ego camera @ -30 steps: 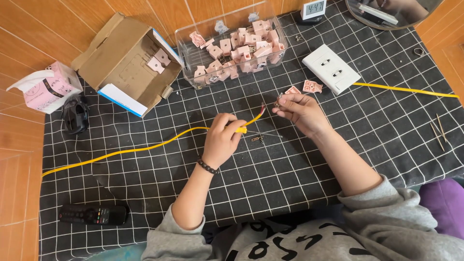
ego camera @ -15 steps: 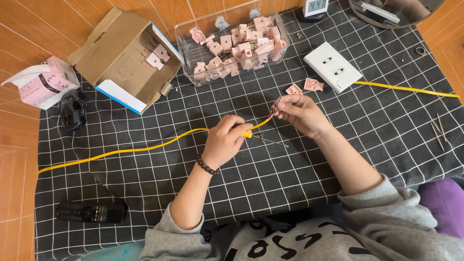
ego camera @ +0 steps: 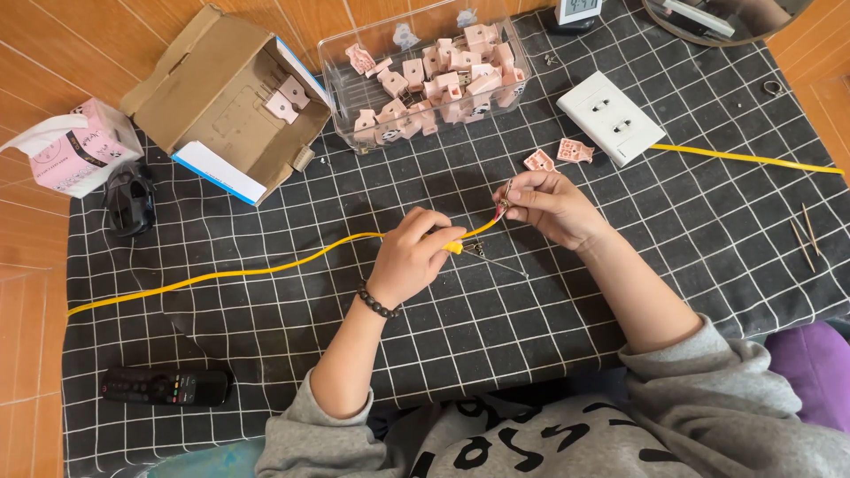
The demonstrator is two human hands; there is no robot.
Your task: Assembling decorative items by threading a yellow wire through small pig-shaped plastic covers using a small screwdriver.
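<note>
My left hand [ego camera: 412, 257] pinches a yellow flat cable [ego camera: 266, 267] near its end, over a black checked mat [ego camera: 266, 336]. My right hand [ego camera: 553, 208] holds the cable's bare wire tips between its fingers, just right of the left hand. Under the hands a thin metal tool [ego camera: 496, 259] lies on the mat. Two small pink plastic parts [ego camera: 558, 155] lie beyond my right hand. A white wall socket plate [ego camera: 611, 117] sits further back, and a second length of yellow cable [ego camera: 753, 159] runs from beside it to the right.
A clear box [ego camera: 425, 66] of several pink parts stands at the back. An open cardboard box [ego camera: 226, 102] lies back left, by a pink tissue pack [ego camera: 75, 150] and a black object [ego camera: 130, 199]. A remote [ego camera: 164, 387] lies front left. Thin sticks [ego camera: 806, 235] lie right.
Both hands stay on the cable end. My right hand has shifted its fingers slightly on the wire tips; the view has moved a little.
</note>
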